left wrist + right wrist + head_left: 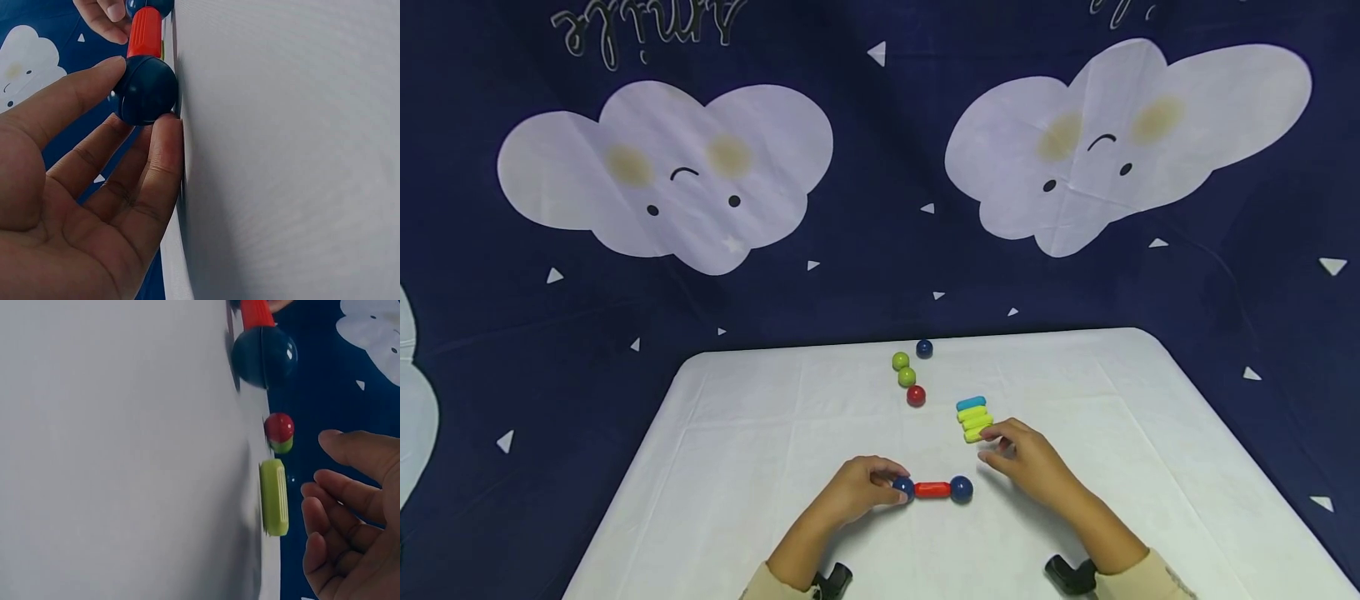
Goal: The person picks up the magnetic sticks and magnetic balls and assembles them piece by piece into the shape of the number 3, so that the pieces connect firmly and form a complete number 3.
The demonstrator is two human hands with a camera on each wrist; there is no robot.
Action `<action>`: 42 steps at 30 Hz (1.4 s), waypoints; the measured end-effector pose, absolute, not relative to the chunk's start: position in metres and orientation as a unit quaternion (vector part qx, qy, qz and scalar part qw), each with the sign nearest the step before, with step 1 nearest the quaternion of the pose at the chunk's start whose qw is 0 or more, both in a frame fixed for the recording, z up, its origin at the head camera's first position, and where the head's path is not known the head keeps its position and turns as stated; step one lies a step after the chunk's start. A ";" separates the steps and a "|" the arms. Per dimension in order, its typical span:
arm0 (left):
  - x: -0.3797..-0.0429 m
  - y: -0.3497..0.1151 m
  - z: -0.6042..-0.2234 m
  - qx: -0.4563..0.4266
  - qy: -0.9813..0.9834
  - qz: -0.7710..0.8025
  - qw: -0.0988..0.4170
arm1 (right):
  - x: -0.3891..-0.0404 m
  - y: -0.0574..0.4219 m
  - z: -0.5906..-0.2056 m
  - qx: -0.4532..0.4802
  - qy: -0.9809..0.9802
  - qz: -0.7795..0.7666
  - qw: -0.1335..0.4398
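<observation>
My left hand (862, 485) pinches the left blue ball (147, 90) between thumb and fingers. That ball joins a red ribbed rod (932, 490), which has another blue ball (961, 489) at its right end; the dumbbell-like piece lies on the table. My right hand (1030, 458) hovers beside the nearest yellow-green rod (274, 497), fingers loosely bent and thumb apart, holding nothing. In the head view its fingertips overlap that rod; the right wrist view shows a gap. Several yellow-green rods (974, 414) lie side by side with a light-blue rod (972, 403) at their far end.
Beyond the rods, a red ball (916, 396) and two green balls (903, 369) form a slanting row. A dark blue ball (924, 349) sits near the far edge of the white table (760, 433). Behind hangs a navy cloth (880, 167) with clouds.
</observation>
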State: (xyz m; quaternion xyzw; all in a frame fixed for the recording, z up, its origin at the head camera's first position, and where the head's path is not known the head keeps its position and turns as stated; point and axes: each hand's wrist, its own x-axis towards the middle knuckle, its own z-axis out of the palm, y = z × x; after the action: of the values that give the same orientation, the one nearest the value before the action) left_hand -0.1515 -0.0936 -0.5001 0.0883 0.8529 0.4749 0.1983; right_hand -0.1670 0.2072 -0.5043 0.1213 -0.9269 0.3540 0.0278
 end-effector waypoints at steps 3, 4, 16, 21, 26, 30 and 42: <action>-0.152 -0.093 -0.500 0.084 0.854 0.473 0.200 | -0.171 0.209 -0.506 0.113 -0.928 0.352 0.039; -0.152 -0.094 -0.499 0.083 0.854 0.473 0.200 | -0.172 0.210 -0.506 0.110 -0.929 0.351 0.042; -0.151 -0.094 -0.498 0.082 0.847 0.485 0.203 | -0.186 0.215 -0.512 0.072 -0.936 0.342 0.051; -0.150 -0.094 -0.498 0.082 0.846 0.487 0.203 | -0.191 0.215 -0.515 0.063 -0.938 0.340 0.034; -0.151 -0.094 -0.498 0.082 0.846 0.487 0.203 | -0.195 0.212 -0.516 0.064 -0.940 0.335 0.026; -0.151 -0.093 -0.498 0.079 0.844 0.489 0.205 | -0.198 0.210 -0.517 0.073 -0.939 0.337 0.021; -0.152 -0.094 -0.499 0.079 0.847 0.485 0.202 | -0.202 0.204 -0.517 0.081 -0.940 0.332 -0.009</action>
State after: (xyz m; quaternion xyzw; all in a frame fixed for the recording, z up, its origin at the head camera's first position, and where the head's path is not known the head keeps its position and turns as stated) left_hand -0.1518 -0.0936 -0.4988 0.0791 0.8472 0.4851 0.2018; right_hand -0.2022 0.2038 -0.5166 0.0813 -0.9398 0.3318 -0.0088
